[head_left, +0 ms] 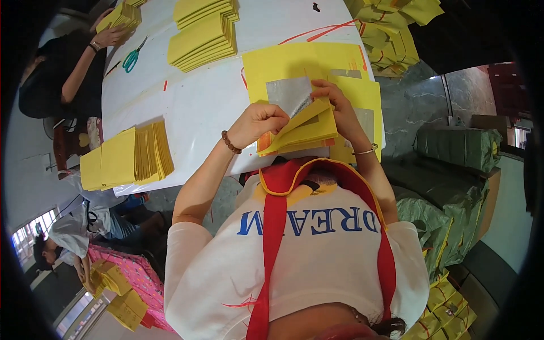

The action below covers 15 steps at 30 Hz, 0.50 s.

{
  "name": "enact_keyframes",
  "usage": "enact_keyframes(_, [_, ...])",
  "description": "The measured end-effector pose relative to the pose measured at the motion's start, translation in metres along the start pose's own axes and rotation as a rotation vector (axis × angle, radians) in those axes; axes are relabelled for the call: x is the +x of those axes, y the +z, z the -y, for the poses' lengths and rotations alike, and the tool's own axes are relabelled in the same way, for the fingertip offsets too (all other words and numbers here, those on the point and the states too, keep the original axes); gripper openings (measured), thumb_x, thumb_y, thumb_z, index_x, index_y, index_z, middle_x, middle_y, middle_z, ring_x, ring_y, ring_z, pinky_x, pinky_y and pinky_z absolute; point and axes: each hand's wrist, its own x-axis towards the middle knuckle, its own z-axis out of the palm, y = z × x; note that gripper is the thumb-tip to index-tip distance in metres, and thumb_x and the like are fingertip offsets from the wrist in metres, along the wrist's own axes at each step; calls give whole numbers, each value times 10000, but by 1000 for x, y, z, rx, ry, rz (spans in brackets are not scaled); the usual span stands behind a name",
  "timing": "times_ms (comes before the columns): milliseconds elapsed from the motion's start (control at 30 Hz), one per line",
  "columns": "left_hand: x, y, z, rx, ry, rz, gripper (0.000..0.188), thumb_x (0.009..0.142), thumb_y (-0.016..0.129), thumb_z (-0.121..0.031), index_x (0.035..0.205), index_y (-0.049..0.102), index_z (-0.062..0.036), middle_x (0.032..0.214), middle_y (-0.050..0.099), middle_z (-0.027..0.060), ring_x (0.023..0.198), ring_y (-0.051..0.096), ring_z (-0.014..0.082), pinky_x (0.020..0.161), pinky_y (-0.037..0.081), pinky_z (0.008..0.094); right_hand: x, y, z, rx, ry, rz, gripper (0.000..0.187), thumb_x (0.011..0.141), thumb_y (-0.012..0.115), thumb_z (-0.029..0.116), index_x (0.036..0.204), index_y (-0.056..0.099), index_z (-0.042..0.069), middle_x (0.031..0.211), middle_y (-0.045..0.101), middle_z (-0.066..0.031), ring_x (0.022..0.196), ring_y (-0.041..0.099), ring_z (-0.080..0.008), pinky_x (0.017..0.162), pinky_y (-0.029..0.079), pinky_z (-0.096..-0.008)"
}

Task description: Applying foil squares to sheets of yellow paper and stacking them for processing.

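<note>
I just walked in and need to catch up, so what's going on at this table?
A person is handling a yellow paper stack. The left hand appears to pinch a lifted sheet, while the right hand is at the stack's far side; its grip is partly hidden. A silver patch shows between them. A folded yellow bundle sits on the table to the left. Farther off, a co-worker's hand touches another yellow stack.

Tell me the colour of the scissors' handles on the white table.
Teal; the scissors' handles show best in the head view.
</note>
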Motion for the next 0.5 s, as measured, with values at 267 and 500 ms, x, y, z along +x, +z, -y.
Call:
enact_keyframes(267, [-2,9,0,167,132,-31,177,844,597,-144,936,634,3,894,637,84,800,591,151,717,467,255,1,-2,-3,-21,4,43,245,802,619,50,1043,583,70,1317,445,-77,1151,482,-189,931,409,-295])
enact_keyframes(500, [-12,52,-10,1131,549,-292,441,715,604,-12,1153,551,-12,1121,579,134,1006,532,320,846,439,362,-3,-9,-2,133,45,30,277,808,608,66,1082,577,75,1340,434,-90,1173,471,-204,946,402,-310])
